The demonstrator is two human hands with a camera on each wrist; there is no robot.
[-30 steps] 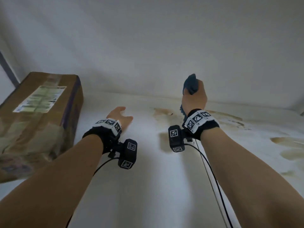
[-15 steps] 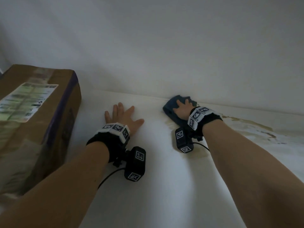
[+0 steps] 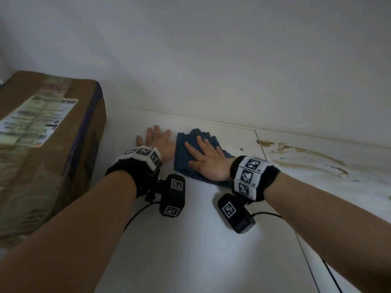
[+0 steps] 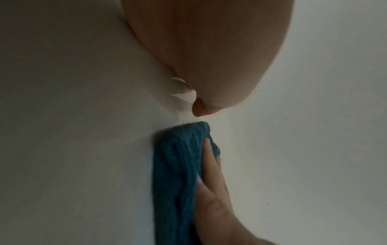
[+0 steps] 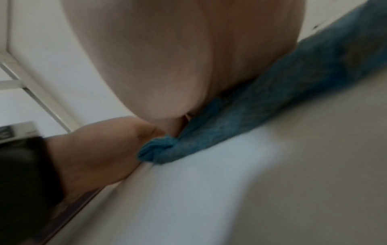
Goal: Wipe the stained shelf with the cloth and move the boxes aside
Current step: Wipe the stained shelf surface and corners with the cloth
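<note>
Plain white painted wall [image 3: 211, 60] at the back, bare and evenly lit. Two black fabric wristbands with white black-patterned marker tiles, one left [image 3: 140, 157], one right [image 3: 251, 176]. Black boxy camera module hanging under each band: left [image 3: 172, 195], right [image 3: 236, 214], both with square marker patches. Thin black cable [image 3: 135, 214] trailing from the left module, second black cable [image 3: 268, 213] from the right. White frame bars [image 5: 41, 92] in the right wrist view, blurred.

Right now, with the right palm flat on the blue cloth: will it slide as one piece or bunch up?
Probably bunches: the blue cloth is soft and already rumpled at its edge near the left hand. The flat right hand likely drags it along. On the smooth white shelf it should slide easily.
</note>
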